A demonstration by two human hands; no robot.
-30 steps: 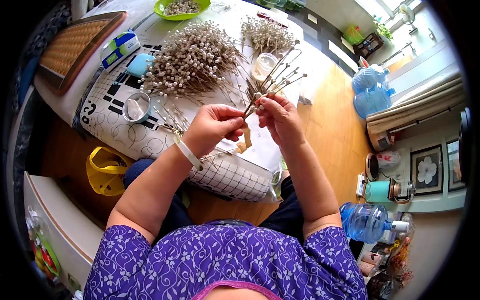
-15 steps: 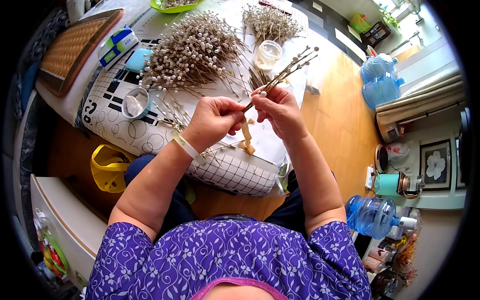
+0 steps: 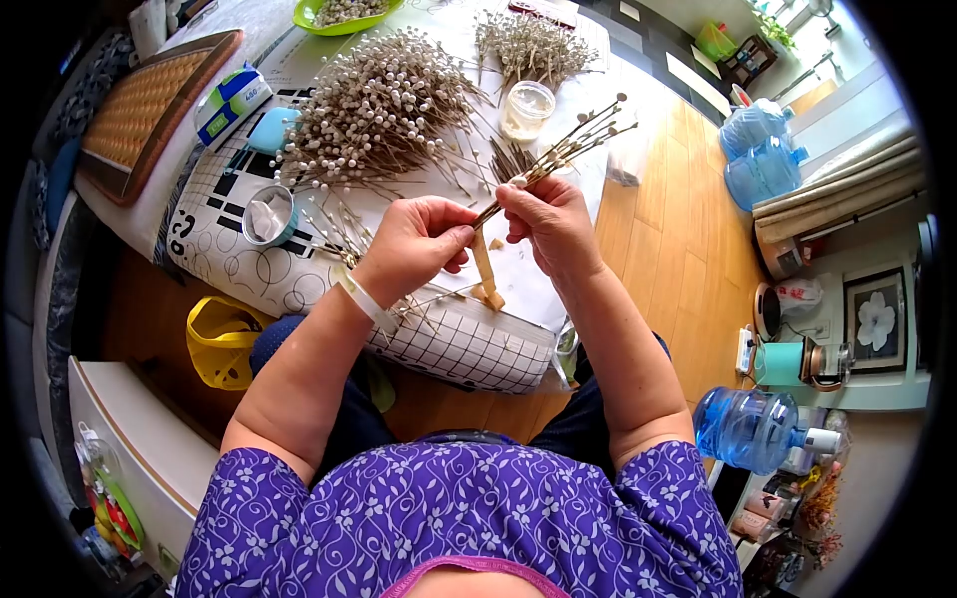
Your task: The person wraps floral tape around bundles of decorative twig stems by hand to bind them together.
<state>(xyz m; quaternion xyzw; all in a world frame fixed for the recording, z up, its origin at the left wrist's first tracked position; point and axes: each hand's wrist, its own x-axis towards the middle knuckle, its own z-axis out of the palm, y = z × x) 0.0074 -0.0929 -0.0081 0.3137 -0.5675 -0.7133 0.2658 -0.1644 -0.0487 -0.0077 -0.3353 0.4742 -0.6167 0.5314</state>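
Our left hand (image 3: 414, 246) pinches the base of the thin stems (image 3: 570, 147) above the table (image 3: 533, 289); our right thumb and fingers (image 3: 543, 214) close around them higher up. They look light, stiff and brittle, best held low, clear of the fragile buds.

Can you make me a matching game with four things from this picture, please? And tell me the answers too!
Things:
1. Tan strip
2. Wristband
3. Bag by the left knee
4. Bowl

Clues:
A. Yellow
B. Hanging below the left hand
C. Green, at the table's far end
D. Around the left wrist

Pairs: 1-B, 2-D, 3-A, 4-C
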